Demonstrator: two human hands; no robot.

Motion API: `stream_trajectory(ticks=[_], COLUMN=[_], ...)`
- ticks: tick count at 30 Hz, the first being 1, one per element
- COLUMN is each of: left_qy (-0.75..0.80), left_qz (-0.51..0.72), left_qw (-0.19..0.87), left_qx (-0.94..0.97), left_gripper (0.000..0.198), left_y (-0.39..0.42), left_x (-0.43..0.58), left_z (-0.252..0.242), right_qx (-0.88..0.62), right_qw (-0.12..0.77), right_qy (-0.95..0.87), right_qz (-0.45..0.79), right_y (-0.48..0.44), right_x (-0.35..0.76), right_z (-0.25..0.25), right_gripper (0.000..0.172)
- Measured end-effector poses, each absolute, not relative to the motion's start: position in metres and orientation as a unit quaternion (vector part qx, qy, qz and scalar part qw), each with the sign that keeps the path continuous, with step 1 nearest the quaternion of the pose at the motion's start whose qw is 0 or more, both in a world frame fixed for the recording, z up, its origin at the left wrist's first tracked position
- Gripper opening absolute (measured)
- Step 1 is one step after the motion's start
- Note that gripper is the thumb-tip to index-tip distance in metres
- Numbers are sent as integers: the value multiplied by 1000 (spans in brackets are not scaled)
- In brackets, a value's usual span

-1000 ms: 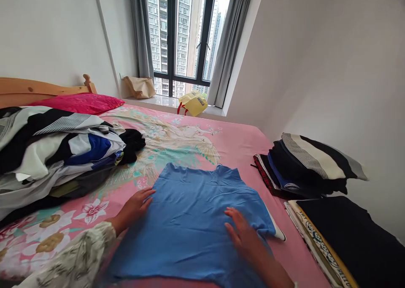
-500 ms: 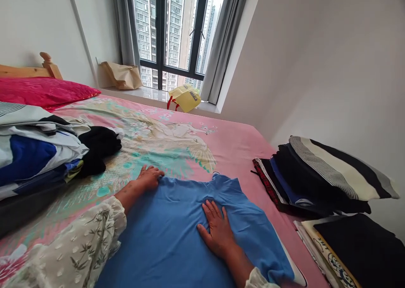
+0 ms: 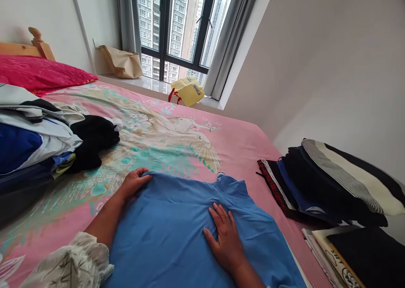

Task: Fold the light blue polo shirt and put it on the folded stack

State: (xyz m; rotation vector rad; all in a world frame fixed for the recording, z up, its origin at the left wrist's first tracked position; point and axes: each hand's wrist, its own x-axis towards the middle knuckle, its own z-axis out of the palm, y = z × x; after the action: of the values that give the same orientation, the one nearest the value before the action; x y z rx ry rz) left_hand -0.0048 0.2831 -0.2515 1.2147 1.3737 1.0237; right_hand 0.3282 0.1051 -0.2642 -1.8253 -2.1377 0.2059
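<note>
A blue shirt (image 3: 177,224) lies spread on the bed in front of me, with light creases running across it. At its far left corner, my left hand (image 3: 135,183) is closed on the edge, thumb and fingers pinching the cloth. My right hand (image 3: 224,237) rests flat on the shirt right of its middle, fingers stretched out and slightly spread. Near the far right corner a bit of collar or sleeve (image 3: 232,182) sticks up. The shirt's near edge is cut off by the bottom of the view.
A loose heap of clothes (image 3: 41,140) lies on the left of the bed (image 3: 234,136). Folded stacks, one dark with a striped top (image 3: 344,174), one black and cream (image 3: 370,254), stand on the right. A red pillow (image 3: 44,74), paper bag (image 3: 123,63) and yellow bag (image 3: 188,90) sit farther back.
My left hand has moved slightly left and toward me, from lying by the shirt's far left corner to pinching it. My right hand stays flat on the shirt. The view has shifted a little.
</note>
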Motion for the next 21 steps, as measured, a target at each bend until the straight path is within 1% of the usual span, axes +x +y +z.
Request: stream_trajectory(ticks=[3, 5, 7, 9, 11, 12, 13, 14, 15, 16, 18, 20, 21], left_qy=[517, 503, 492, 482, 473, 471, 468, 464, 458, 452, 442, 435, 435], left_qz=[449, 454, 455, 450, 445, 443, 440, 437, 437, 436, 432, 427, 424], left_qw=[571, 579, 573, 567, 567, 567, 570, 576, 583, 590, 605, 621, 629], left_qx=[453, 454, 472, 493, 507, 510, 512, 511, 509, 507, 502, 493, 485], left_gripper=[38, 40, 40, 39, 37, 36, 35, 34, 33, 32, 32, 34, 35], left_y=[278, 279, 281, 285, 288, 289, 290, 291, 291, 291, 291, 289, 289], left_x=[-7, -10, -13, -16, -19, -20, -21, -22, -22, -23, -23, -22, -21], left_z=[-253, -253, -254, -256, -258, -259, -260, -261, -262, -263, -263, -263, -262], right_qx=[-641, -659, -693, -729, -761, -783, -800, -809, -812, -809, -782, -733, -710], right_qw=[191, 223, 255, 268, 223, 176, 123, 79, 57, 62, 140, 207, 203], right_qy=[-739, -710, -665, -627, -609, -596, -588, -582, -580, -585, -605, -641, -670], right_qz=[85, 109, 115, 59, -7, -13, 0, 15, 23, 12, -60, -98, -69], right_y=[111, 128, 159, 200, 243, 262, 276, 285, 289, 286, 262, 218, 191], right_x=[330, 334, 342, 350, 358, 361, 363, 364, 365, 366, 365, 364, 364], right_z=[-261, -251, -236, -218, -203, -197, -194, -191, -190, -190, -191, -194, -196], right_gripper=[49, 39, 39, 41, 44, 45, 41, 34, 26, 20, 17, 22, 27])
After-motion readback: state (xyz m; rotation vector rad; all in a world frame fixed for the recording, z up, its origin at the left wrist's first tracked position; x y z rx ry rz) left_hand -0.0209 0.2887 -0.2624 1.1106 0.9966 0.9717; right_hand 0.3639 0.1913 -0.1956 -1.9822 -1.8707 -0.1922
